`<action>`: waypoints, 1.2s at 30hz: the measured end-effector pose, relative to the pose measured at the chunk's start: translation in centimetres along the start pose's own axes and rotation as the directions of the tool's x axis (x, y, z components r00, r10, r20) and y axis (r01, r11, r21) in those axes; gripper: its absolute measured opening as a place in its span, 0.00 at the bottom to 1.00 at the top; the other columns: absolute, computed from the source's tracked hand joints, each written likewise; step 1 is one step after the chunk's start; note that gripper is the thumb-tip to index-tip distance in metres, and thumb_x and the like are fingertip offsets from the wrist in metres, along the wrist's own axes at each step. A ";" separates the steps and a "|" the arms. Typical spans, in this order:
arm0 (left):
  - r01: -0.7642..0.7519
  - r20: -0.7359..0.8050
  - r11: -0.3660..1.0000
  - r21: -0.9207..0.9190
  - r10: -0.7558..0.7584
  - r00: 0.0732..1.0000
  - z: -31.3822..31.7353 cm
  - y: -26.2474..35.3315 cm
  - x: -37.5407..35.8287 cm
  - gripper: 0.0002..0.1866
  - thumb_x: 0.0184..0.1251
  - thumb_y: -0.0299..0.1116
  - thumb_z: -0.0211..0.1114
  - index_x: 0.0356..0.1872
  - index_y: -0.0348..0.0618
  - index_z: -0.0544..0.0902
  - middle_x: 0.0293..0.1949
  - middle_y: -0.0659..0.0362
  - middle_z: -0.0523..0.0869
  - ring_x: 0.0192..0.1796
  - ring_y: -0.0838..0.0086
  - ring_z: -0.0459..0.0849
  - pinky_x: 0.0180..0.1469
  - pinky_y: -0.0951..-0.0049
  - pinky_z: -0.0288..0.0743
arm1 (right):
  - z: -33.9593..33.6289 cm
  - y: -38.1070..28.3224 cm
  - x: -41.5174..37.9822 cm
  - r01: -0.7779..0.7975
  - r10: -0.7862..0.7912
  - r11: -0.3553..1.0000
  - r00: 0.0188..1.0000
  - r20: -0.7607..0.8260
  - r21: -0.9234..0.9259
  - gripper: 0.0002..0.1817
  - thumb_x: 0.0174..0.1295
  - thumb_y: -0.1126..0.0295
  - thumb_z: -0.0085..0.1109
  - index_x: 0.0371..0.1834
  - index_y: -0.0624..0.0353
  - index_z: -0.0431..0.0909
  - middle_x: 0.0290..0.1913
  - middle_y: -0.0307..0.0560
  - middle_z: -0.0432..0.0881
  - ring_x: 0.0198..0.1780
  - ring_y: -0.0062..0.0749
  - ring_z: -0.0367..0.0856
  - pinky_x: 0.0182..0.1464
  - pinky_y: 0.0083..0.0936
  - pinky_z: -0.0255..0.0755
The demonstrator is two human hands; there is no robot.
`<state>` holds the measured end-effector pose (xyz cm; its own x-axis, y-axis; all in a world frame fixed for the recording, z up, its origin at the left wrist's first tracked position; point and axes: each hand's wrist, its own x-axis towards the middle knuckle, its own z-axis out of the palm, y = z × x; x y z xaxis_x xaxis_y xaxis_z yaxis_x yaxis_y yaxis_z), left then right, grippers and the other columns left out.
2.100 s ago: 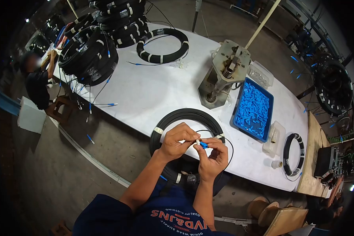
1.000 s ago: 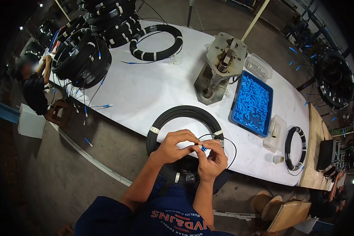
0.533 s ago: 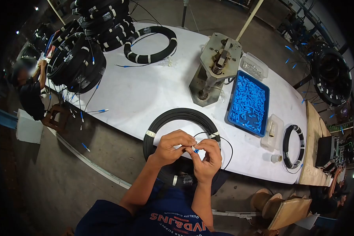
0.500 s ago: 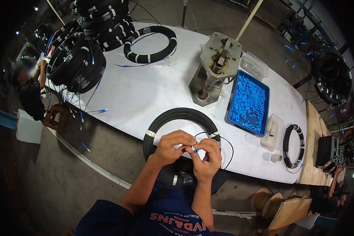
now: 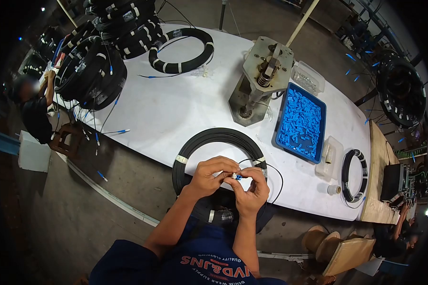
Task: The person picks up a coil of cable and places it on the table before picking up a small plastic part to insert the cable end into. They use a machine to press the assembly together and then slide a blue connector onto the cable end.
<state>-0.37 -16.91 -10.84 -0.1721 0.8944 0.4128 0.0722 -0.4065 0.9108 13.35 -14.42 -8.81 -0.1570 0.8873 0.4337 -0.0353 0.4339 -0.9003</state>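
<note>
Over the near table edge, my left hand [image 5: 209, 176] and my right hand [image 5: 250, 189] meet fingertip to fingertip. Both are closed in a pinch on a small blue-and-white cable connector [image 5: 238, 177]. My left fingers are at its whitish end, my right thumb and index finger at its blue part; fingertips cover much of it. A thin black cable loops out to the right of my right hand. Beneath the hands lies a large black cable coil [image 5: 189, 147] bound with white tape, partly hanging over the table edge toward my body.
A metal hand press [image 5: 263, 78] stands mid-table beside a blue tray [image 5: 279, 141] of small blue parts. Clear plastic boxes, a small white spool [image 5: 334, 190] and another coil [image 5: 345, 176] lie rightward. Stacked coils [image 5: 91, 76] stand left, near a seated person [image 5: 35, 111].
Both hands stay nearly in place, still pinching the connector. The fingertips have shifted slightly, and a bit more of its white and blue parts shows between them.
</note>
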 end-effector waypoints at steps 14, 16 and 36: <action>-0.124 0.103 0.985 0.116 0.113 0.988 0.3 -0.4 0.5 0.05 0.56 0.17 0.68 0.34 0.35 0.84 0.39 0.54 0.88 0.48 0.61 0.86 0.50 0.66 0.81 | -1.5 0.8 -0.6 0.108 -0.109 0.992 0.994 -0.013 -0.064 0.18 0.44 0.81 0.79 0.34 0.62 0.78 0.35 0.49 0.84 0.39 0.32 0.80 0.44 0.25 0.73; -0.138 0.103 0.983 0.120 0.125 0.987 0.3 -0.6 0.4 0.05 0.56 0.17 0.67 0.34 0.35 0.84 0.40 0.54 0.88 0.48 0.61 0.86 0.51 0.65 0.80 | -1.7 0.6 -0.7 0.103 -0.104 0.992 0.994 -0.014 -0.069 0.17 0.45 0.81 0.79 0.35 0.63 0.78 0.35 0.50 0.84 0.39 0.33 0.81 0.45 0.25 0.74; -0.146 0.039 0.976 0.162 0.142 0.989 -0.2 -1.3 -0.1 0.05 0.59 0.18 0.67 0.36 0.35 0.86 0.40 0.52 0.89 0.49 0.60 0.87 0.53 0.63 0.80 | -0.6 0.3 -1.7 -0.003 0.004 1.000 0.998 -0.057 0.010 0.13 0.48 0.80 0.78 0.37 0.67 0.84 0.38 0.53 0.87 0.41 0.35 0.87 0.44 0.24 0.81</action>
<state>-0.63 -16.49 -12.03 -0.1217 0.8345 0.5375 0.2546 -0.4971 0.8295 14.19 -15.76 -9.78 -0.1001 0.8963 0.4319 -0.0449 0.4296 -0.9019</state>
